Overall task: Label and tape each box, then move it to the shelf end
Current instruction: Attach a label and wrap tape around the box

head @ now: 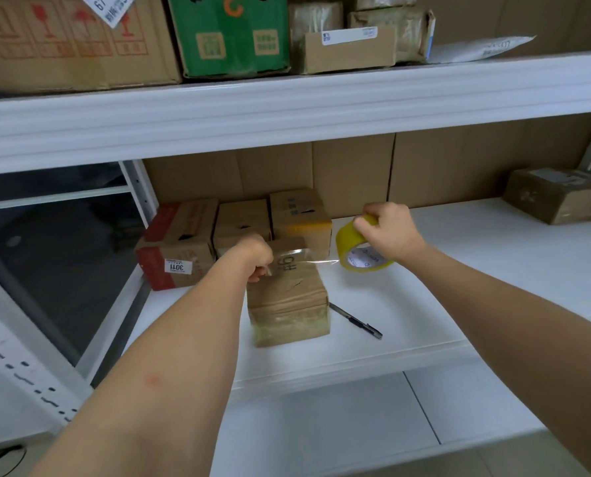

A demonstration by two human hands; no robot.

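A small brown cardboard box with "#6" handwritten on its top stands on the white shelf. My right hand grips a yellow roll of tape, held above the shelf to the right of the box. A clear strip of tape stretches from the roll leftward over the box top. My left hand pinches the strip's free end at the box's upper left edge.
Three cardboard boxes stand side by side behind the small box at the shelf's left end. A dark utility knife lies right of the box. Another taped box sits at the far right. The upper shelf carries several cartons.
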